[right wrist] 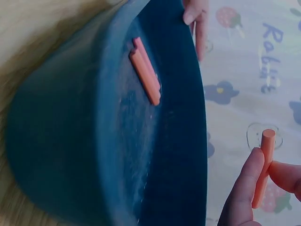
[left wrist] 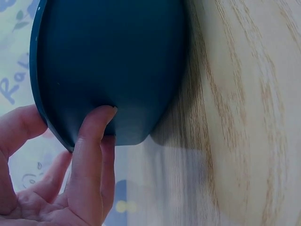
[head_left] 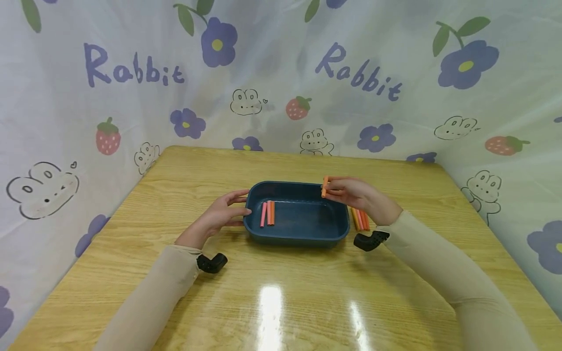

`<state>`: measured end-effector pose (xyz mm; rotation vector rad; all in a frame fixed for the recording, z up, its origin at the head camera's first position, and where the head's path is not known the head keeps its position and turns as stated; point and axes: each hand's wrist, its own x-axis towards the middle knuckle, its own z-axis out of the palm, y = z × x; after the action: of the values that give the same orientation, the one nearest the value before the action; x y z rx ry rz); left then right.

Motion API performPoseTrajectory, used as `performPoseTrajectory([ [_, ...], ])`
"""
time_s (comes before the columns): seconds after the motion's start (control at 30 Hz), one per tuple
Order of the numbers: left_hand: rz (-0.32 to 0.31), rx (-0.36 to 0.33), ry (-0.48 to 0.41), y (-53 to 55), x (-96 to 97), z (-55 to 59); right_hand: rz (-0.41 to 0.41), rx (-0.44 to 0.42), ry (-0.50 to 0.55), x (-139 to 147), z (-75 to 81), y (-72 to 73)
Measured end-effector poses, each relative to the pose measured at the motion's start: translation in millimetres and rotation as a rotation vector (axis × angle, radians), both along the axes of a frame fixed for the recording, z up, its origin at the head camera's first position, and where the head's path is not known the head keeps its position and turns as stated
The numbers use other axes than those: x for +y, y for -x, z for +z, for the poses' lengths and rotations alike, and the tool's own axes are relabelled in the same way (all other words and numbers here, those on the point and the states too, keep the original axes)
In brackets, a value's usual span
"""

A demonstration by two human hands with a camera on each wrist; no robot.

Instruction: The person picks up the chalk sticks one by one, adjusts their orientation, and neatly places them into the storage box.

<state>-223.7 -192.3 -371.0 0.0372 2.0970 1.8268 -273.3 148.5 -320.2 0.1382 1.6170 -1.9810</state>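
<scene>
A dark blue basin (head_left: 296,240) stands on the table, with pink and orange sticks (head_left: 269,213) lying at the left of its floor. My left hand (head_left: 222,212) grips the basin's left end, the thumb at the rim and other fingers outside the wall, as the left wrist view also shows. Over the basin's back right corner, my right hand (head_left: 351,191) pinches a smooth orange stick (right wrist: 265,165) between thumb and fingers. That stick is raised above the rim and stands nearly upright in the head view.
To the right of the basin, several yellow, pink and orange sticks (head_left: 360,219) lie side by side on the wooden table (head_left: 307,292), partly behind the right hand and wrist. A printed cloth (head_left: 272,58) hangs along the table's back and sides.
</scene>
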Motion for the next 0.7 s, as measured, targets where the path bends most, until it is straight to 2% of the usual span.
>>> performPoseTrajectory([
  [0.3, 0.000, 0.000, -0.005, -0.9, 0.7, 0.7, 0.093, -0.040, 0.009, -31, 5.1, 5.1],
  [0.53, 0.003, 0.000, -0.008, -1.7, 0.4, 1.1, 0.162, -0.119, 0.011, -57, 2.5, 10.1],
  [0.7, 0.005, -0.004, -0.009, -1.9, 1.0, 2.2, 0.215, -0.142, -0.005, -71, 1.9, 14.7],
])
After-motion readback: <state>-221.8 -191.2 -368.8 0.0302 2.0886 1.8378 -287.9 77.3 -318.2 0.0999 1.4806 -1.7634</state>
